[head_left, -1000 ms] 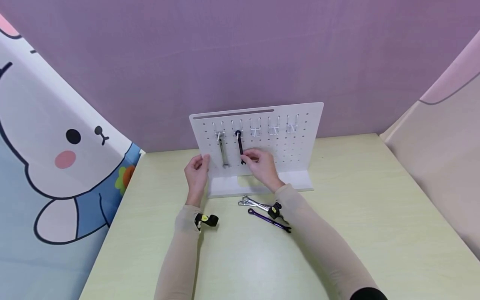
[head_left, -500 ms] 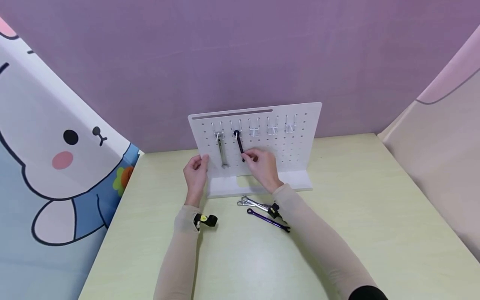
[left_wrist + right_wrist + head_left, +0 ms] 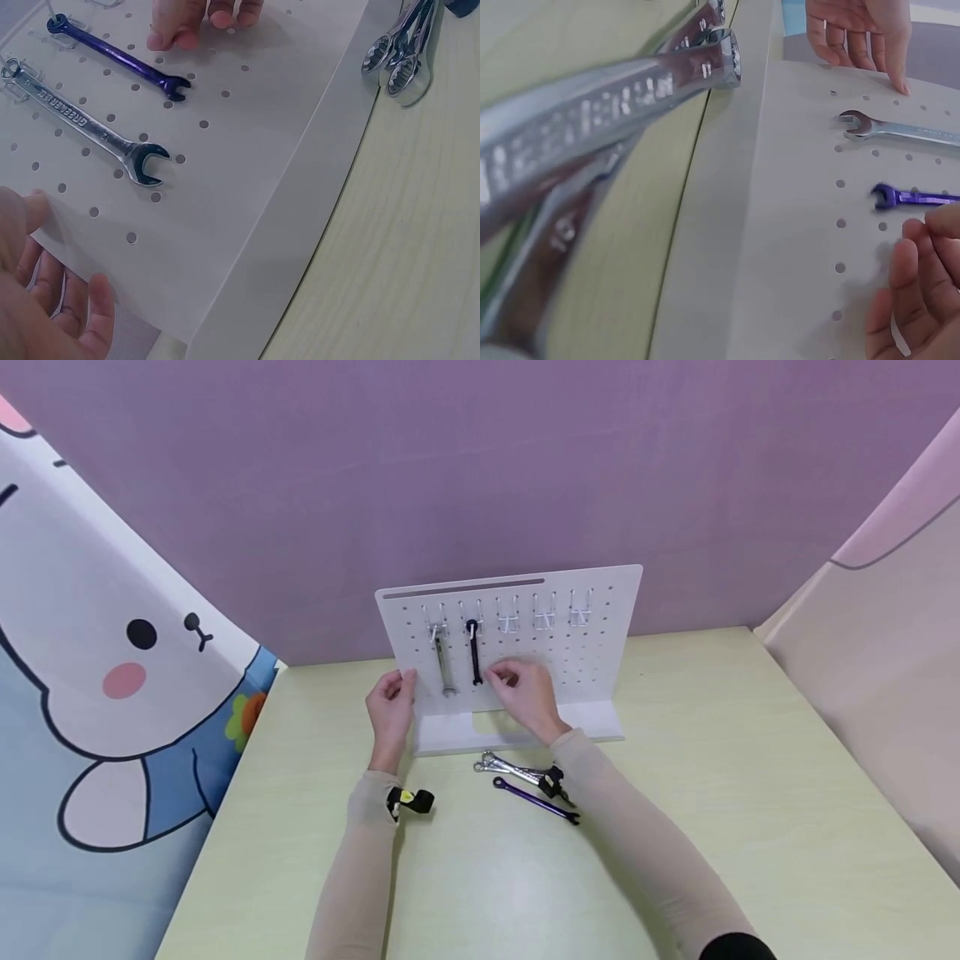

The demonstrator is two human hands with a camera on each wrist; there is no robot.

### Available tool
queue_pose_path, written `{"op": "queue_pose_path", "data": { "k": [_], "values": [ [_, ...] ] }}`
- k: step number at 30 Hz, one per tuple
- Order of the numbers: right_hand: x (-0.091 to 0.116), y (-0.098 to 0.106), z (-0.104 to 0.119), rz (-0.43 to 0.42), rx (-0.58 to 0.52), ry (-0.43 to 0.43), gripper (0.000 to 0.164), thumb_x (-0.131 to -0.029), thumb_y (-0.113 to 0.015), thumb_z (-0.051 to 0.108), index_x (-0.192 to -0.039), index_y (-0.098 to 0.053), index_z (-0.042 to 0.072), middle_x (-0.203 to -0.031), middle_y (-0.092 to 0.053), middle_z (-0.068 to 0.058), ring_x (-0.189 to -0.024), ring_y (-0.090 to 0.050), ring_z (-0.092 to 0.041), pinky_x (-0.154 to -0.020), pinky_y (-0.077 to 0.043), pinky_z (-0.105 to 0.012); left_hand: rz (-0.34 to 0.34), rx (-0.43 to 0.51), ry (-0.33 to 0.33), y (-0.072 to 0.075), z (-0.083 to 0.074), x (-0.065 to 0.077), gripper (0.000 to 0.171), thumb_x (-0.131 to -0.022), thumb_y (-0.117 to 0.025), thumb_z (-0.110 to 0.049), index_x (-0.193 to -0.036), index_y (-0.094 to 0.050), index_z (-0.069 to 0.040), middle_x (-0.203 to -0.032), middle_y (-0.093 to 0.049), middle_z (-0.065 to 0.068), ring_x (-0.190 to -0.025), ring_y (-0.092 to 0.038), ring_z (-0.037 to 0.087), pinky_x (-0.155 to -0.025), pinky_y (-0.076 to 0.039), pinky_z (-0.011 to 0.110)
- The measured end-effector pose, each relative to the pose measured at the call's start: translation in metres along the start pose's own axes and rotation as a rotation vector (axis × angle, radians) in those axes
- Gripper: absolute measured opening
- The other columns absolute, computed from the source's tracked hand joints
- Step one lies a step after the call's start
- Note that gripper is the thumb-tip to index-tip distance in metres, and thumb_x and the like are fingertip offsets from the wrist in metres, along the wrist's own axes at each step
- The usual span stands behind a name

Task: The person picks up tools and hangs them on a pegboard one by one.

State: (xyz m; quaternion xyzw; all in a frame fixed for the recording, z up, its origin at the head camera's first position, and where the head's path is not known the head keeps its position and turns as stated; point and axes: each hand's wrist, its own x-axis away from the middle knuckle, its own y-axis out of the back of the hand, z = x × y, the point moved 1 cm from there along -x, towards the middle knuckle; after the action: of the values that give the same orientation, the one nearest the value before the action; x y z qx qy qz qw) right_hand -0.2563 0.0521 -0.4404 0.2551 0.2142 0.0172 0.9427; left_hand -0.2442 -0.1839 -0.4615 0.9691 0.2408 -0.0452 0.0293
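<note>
A white pegboard (image 3: 570, 660) stands upright on its base, and my left hand (image 3: 390, 714) grips its left edge, thumb on the front face and fingers behind. From the leftmost hook hangs a silver combination wrench (image 3: 90, 124), open end down. Beside it a smaller purple wrench (image 3: 120, 58) hangs by its ring end on the second hook. My right hand (image 3: 527, 693) is just right of that purple wrench's lower end, apart from it, fingers loosely bent and holding nothing; the right wrist view shows the small gap.
Several silver wrenches (image 3: 504, 765) lie crossed on the table (image 3: 465, 877) in front of the board's base, partly under my right wrist. Nearer me lies another purple wrench (image 3: 534, 800). Three bare wire hooks (image 3: 545, 618) line the board's right half. A purple curtain (image 3: 480, 485) hangs behind.
My right fingers have let go of the purple wrench's lower end, and it has swung left to hang nearly straight. My left hand has stayed at the board's edge.
</note>
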Motion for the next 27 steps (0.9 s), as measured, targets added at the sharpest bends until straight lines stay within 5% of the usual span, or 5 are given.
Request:
{"op": "queue_pose_path", "data": {
  "k": [11, 19, 27],
  "values": [
    [0.015, 0.003, -0.002, 0.133, -0.045, -0.047, 0.021, -0.108, -0.061, 0.015, -0.118, -0.076, 0.005, -0.101, -0.078, -0.006, -0.087, -0.068, -0.019, -0.077, -0.057, -0.028, 0.004, 0.004, -0.005, 0.001, 0.0, 0.0, 0.03, -0.103, -0.074, -0.025, -0.116, -0.073, 0.002, -0.08, -0.066, -0.015, -0.073, -0.058, 0.003, -0.068, -0.05, 0.015],
    [0.032, 0.007, -0.008, 0.276, -0.082, -0.15, 0.023, -0.106, -0.066, 0.018, -0.118, -0.078, 0.003, -0.105, -0.082, -0.011, -0.067, -0.076, -0.019, -0.049, -0.053, -0.025, 0.004, -0.002, -0.011, 0.0, 0.0, 0.001, 0.029, -0.103, -0.074, -0.024, -0.115, -0.074, 0.001, -0.079, -0.065, -0.015, -0.073, -0.058, 0.002, -0.068, -0.05, 0.015],
    [0.047, 0.009, -0.015, 0.309, -0.157, -0.177, 0.021, -0.102, -0.071, 0.018, -0.112, -0.079, 0.001, -0.097, -0.082, -0.008, -0.065, -0.074, -0.019, -0.056, -0.06, -0.03, 0.001, 0.007, 0.009, 0.0, 0.001, -0.001, 0.029, -0.102, -0.075, -0.025, -0.116, -0.073, 0.001, -0.082, -0.067, -0.015, -0.076, -0.06, 0.002, -0.07, -0.052, 0.015]
  ]
}}
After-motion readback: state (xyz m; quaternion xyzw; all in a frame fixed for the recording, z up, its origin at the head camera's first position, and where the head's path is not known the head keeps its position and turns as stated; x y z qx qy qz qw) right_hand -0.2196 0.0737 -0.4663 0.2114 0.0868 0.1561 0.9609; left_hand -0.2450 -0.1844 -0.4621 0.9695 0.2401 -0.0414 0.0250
